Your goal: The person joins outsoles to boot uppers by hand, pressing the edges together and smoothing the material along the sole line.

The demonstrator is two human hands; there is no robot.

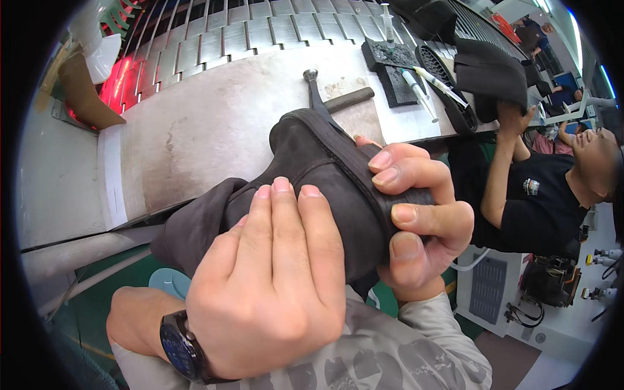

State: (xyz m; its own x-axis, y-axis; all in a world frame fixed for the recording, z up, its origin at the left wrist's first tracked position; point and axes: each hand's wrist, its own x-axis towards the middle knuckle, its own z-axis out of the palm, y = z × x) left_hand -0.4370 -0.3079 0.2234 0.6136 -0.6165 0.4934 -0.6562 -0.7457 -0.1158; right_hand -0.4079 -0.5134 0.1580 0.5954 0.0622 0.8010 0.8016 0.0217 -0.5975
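A dark brown boot [331, 188] is held tilted above the front edge of the worktable, its sole side turned to the right and its soft shaft hanging to the lower left. My right hand [422, 214] wraps its fingers and thumb around the sole edge. Flat against the upper lie the outstretched fingers of my left hand [273, 273], whose wrist carries a black watch [182, 344]. Just beyond the boot, a hammer [348, 101] with a metal head and a worn handle rests on the table; the boot hides part of its head.
Syringes [421, 94] lie by a black foam block [396, 78], another stands in it. A loose black sole [448, 91] is beside them. Slatted metal conveyor [260, 36] runs behind the worktable [195, 117]. At right, a co-worker in black [533, 188] handles another dark boot [491, 75].
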